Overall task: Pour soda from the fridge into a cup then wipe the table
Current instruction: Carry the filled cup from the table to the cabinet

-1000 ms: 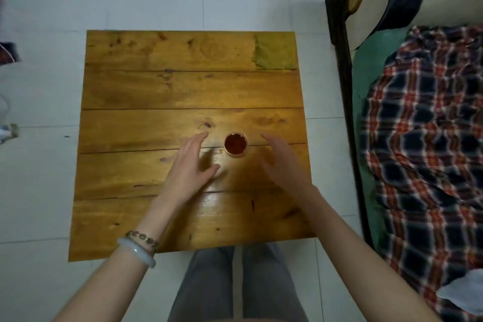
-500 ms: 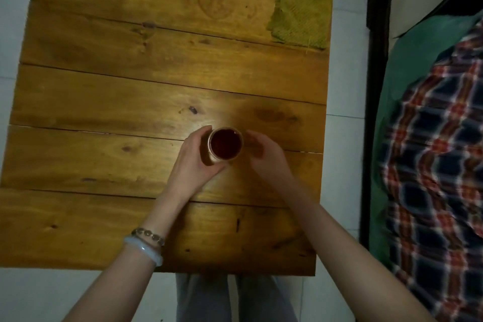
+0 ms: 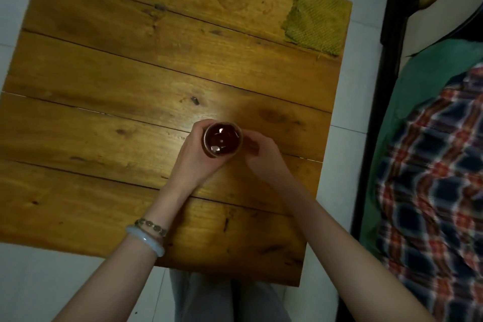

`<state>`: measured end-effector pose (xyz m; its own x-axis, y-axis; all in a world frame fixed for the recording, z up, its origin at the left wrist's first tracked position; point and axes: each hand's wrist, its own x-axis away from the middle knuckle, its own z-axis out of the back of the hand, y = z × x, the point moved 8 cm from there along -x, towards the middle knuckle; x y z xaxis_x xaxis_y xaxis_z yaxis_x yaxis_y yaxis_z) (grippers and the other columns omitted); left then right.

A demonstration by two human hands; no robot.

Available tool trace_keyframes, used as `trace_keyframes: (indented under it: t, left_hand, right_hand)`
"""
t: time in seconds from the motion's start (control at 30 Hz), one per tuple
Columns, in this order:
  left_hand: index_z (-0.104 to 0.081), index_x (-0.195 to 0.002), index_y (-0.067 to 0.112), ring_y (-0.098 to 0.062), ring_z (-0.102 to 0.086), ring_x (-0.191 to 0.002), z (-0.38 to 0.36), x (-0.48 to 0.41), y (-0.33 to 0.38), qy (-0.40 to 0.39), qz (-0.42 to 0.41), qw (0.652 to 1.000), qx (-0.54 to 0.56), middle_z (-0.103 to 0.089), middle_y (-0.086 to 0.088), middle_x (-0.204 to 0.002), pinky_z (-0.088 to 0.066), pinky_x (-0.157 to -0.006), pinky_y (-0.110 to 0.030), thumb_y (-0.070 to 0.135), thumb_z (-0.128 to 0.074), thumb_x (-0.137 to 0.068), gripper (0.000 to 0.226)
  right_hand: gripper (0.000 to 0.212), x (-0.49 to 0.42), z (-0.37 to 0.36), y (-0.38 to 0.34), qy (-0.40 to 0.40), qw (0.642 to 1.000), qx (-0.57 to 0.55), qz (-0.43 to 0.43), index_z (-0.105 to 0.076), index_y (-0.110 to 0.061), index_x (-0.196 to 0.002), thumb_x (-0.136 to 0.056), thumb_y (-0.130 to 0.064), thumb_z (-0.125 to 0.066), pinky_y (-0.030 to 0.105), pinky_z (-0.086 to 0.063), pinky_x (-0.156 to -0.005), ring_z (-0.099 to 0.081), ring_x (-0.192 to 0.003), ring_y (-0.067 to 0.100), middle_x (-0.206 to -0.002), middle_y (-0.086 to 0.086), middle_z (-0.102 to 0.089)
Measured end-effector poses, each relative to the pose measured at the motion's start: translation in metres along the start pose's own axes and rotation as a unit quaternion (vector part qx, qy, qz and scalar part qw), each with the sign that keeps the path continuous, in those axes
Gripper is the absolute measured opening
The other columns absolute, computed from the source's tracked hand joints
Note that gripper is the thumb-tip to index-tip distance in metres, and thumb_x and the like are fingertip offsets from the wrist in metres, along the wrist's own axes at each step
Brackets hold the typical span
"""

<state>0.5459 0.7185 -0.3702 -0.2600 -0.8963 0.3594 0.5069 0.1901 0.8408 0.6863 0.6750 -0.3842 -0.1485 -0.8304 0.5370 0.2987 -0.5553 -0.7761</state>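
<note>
Two hands hold a cup (image 3: 223, 140) of dark soda (image 3: 222, 137) near the middle of the table (image 3: 130, 73): left hand (image 3: 198, 162) wraps it, right hand (image 3: 261, 154) curls against its side (likely steadying a full drink); cloth (image 3: 316, 21) waits at the far corner.

One cup (image 3: 223, 139) is standing on one table (image 3: 104, 86), and one cloth (image 3: 315, 22) is lying at the far right. Two hands are showing, a left hand (image 3: 194, 159) and a right hand (image 3: 264, 157), with two bracelets (image 3: 150, 232) on one wrist.
</note>
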Motion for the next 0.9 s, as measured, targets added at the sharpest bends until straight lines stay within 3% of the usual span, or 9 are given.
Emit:
trace_keyframes:
  t: [0.2, 0.4, 0.53, 0.67, 0.8, 0.9]
  left_hand:
    - [-0.042, -0.116, 0.034, 0.01, -0.054, -0.101, 0.032, 0.025, 0.027, 0.029, 0.0, 0.999, 0.032, -0.055, 0.023, -0.109, -0.046, -0.081, -0.016, 0.027, -0.087, -0.06, 0.072]
    - [-0.043, -0.117, 0.033, 0.008, -0.055, -0.103, 0.083, 0.065, 0.06, 0.061, 0.003, 0.997, 0.053, -0.056, 0.022, -0.111, -0.048, -0.083, -0.018, 0.028, -0.088, -0.059, 0.074]
    - [-0.043, -0.12, 0.028, 0.009, -0.053, -0.104, 0.12, 0.101, 0.08, 0.092, -0.002, 0.993, 0.069, -0.055, 0.021, -0.112, -0.046, -0.082, -0.013, 0.032, -0.086, -0.059, 0.074]
    - [-0.044, -0.121, 0.027, 0.005, -0.053, -0.107, 0.156, 0.138, 0.09, 0.131, -0.005, 0.989, 0.073, -0.055, 0.018, -0.115, -0.048, -0.086, -0.018, 0.03, -0.087, -0.059, 0.075]
    - [-0.045, -0.118, 0.029, 0.003, -0.054, -0.107, 0.193, 0.178, 0.091, 0.19, 0.007, 0.979, 0.079, -0.056, 0.017, -0.115, -0.048, -0.089, -0.024, 0.026, -0.088, -0.058, 0.074]
    - [-0.045, -0.12, 0.026, 0.003, -0.053, -0.108, 0.22, 0.21, 0.088, 0.23, 0.017, 0.969, 0.085, -0.056, 0.017, -0.115, -0.045, -0.089, -0.019, 0.028, -0.088, -0.057, 0.076]
  right_hand:
    - [0.063, 0.019, 0.002, -0.033, -0.038, 0.999, 0.011, 0.012, -0.057, -0.006, -0.125, -0.067, 0.013, -0.044, 0.033, -0.045, -0.101, -0.054, -0.117, 0.019, -0.123, 0.009, -0.061]
    - [0.058, 0.06, -0.01, -0.099, -0.122, 0.991, 0.019, 0.042, -0.058, -0.005, -0.121, -0.073, 0.023, -0.042, 0.005, -0.045, -0.077, -0.057, -0.095, 0.001, -0.107, -0.003, -0.062]
    - [0.051, 0.088, -0.022, -0.145, -0.146, 0.984, 0.04, 0.092, -0.059, -0.007, -0.119, -0.078, 0.019, -0.046, 0.016, -0.049, -0.082, -0.06, -0.102, 0.012, -0.111, 0.003, -0.064]
    - [0.046, 0.115, -0.042, -0.18, -0.189, 0.978, 0.038, 0.086, -0.058, -0.014, -0.119, -0.083, 0.011, -0.047, 0.023, -0.05, -0.089, -0.059, -0.104, 0.007, -0.11, -0.003, -0.063]
    - [0.047, 0.142, -0.071, -0.209, -0.236, 0.966, 0.048, 0.09, -0.056, -0.015, -0.122, -0.083, 0.012, -0.05, 0.009, -0.049, -0.08, -0.055, -0.096, -0.007, -0.109, -0.009, -0.06]
    - [0.047, 0.161, -0.098, -0.227, -0.274, 0.957, 0.042, 0.085, -0.055, -0.01, -0.124, -0.084, 0.013, -0.049, 0.009, -0.049, -0.079, -0.057, -0.103, 0.003, -0.114, -0.003, -0.061]
